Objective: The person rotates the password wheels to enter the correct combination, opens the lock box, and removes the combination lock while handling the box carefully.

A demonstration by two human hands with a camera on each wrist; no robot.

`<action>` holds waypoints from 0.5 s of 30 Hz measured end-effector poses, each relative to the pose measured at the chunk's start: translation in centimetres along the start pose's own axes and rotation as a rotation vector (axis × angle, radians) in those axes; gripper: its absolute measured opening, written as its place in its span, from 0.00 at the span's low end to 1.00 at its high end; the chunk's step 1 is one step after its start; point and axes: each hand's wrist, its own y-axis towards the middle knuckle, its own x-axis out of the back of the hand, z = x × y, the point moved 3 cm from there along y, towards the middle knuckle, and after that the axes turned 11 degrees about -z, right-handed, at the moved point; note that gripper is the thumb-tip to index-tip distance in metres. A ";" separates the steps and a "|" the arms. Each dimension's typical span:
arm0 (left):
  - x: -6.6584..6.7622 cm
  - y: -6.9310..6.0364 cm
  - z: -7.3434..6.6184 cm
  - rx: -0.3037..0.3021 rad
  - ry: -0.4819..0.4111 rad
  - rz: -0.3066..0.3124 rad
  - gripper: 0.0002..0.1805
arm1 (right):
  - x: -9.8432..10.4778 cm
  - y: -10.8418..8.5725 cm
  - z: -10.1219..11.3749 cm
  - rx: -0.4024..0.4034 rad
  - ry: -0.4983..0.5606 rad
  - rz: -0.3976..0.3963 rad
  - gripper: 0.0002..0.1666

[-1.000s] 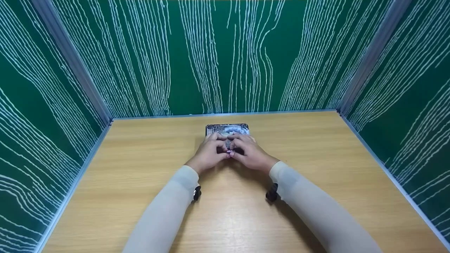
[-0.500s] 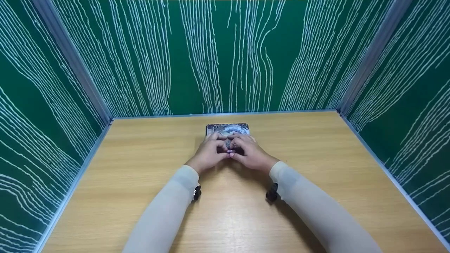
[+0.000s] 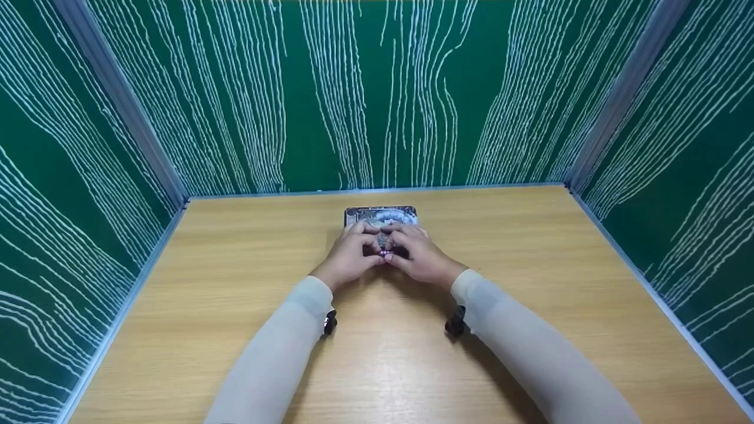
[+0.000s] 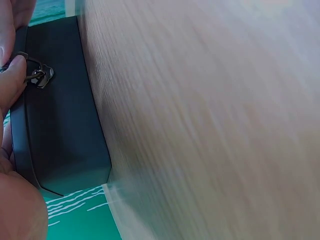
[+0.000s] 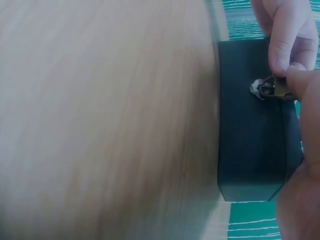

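Observation:
A dark box [image 4: 62, 120] with a picture-printed lid [image 3: 393, 215] lies on the table near its far edge. At the middle of its front side is a bronze-coloured metal latch [image 5: 282, 89], with its catch plate fixed to the box wall. My left hand [image 3: 352, 254] pinches the latch from the left, thumb against its front. From the right, my right hand [image 3: 419, 258] pinches it too, the two thumbs nearly meeting. Other fingers of both hands lie over the lid and hide much of its front half. The box appears closed.
The wooden table [image 3: 377, 353] spreads out around the box. Green panels [image 3: 377, 118] with white wavy lines stand at the back and both sides, joined by grey posts [image 3: 123, 100]. Small black devices [image 3: 455, 323] sit under both pale sleeves [image 3: 518, 347].

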 end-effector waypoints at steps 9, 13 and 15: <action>0.0 0.0 0.0 0.009 0.000 0.003 0.08 | 0.0 0.0 -0.2 0.001 0.000 -0.001 0.10; 0.0 0.1 0.1 0.016 0.000 0.008 0.07 | 0.0 0.0 -0.2 -0.012 -0.010 0.011 0.13; -0.1 0.2 0.1 0.018 -0.001 0.007 0.07 | 0.0 0.0 -0.2 -0.020 -0.013 0.014 0.13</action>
